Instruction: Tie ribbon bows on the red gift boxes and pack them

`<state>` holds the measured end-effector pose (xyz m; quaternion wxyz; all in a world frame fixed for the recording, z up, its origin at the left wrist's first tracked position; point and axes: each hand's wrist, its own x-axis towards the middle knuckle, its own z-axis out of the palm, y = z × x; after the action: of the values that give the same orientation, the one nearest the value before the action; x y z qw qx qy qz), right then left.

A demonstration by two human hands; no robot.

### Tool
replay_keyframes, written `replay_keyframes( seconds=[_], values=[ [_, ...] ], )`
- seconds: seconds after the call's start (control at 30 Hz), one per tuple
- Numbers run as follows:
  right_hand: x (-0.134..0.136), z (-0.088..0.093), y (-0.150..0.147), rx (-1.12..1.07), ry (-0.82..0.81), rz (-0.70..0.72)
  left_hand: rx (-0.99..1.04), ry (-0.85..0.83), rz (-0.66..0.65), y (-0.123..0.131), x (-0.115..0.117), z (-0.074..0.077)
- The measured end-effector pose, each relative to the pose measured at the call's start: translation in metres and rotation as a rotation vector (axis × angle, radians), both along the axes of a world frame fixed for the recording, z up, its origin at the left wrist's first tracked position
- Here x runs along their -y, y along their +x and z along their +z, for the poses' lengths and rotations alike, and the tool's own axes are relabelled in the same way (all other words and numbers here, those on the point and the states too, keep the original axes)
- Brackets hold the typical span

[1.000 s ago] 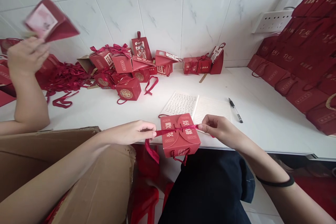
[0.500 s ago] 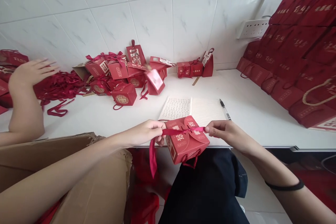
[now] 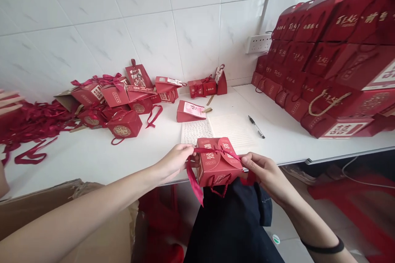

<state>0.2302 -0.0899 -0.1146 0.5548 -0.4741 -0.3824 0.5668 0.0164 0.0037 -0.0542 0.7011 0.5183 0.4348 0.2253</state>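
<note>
A small red gift box (image 3: 216, 164) with gold characters and a rope handle rests at the near edge of the white table (image 3: 148, 148). A red ribbon (image 3: 194, 181) runs across its top and hangs down on the left. My left hand (image 3: 175, 160) pinches the ribbon at the box's left side. My right hand (image 3: 262, 168) pinches the ribbon's other end at the box's right side. Behind the box lies an open notebook (image 3: 216, 129) with a flat red box (image 3: 189, 111) at its far edge.
A pile of red gift boxes (image 3: 120, 94) and loose ribbons (image 3: 33, 121) lies at the back left. Red paper bags (image 3: 324, 61) are stacked on the right. A pen (image 3: 256, 126) lies beside the notebook. A cardboard carton (image 3: 61, 218) stands at lower left. Another person's fingers (image 3: 9, 100) show at the left edge.
The view has swung right. A red box thrown by the other person has landed by the notebook. That person's arm has withdrawn to the left edge. My hands stay on the ribbon.
</note>
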Motion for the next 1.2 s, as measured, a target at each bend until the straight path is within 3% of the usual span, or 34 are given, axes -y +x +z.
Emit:
replay_keyframes(
  seconds=[0.1,0.27,0.5,0.67,0.77,0.87,1.03,1.2],
  values=[
    [0.001,-0.003,0.005,-0.031,0.003,-0.058,0.062,-0.016,-0.010,0.013,-0.007,-0.004],
    [0.002,0.003,0.010,-0.023,0.025,-0.126,0.165,-0.039,0.077,0.034,-0.010,-0.007],
    [0.013,0.015,0.016,0.096,0.101,-0.231,0.260,0.041,0.142,0.047,0.003,0.007],
    [0.006,0.018,0.038,0.052,0.126,-0.304,0.275,0.097,0.134,0.076,-0.005,0.012],
    [-0.006,0.014,0.056,0.100,0.115,-0.354,0.277,0.089,0.151,0.102,-0.021,0.003],
    [-0.017,0.009,0.074,0.237,0.067,-0.313,0.291,0.083,0.175,0.123,-0.037,-0.013],
    [-0.030,0.008,0.093,0.310,0.070,-0.291,0.339,0.068,0.142,0.138,-0.046,-0.037],
    [-0.028,0.015,0.101,0.327,0.049,-0.302,0.290,0.075,-0.118,0.132,-0.054,-0.042]
  ],
)
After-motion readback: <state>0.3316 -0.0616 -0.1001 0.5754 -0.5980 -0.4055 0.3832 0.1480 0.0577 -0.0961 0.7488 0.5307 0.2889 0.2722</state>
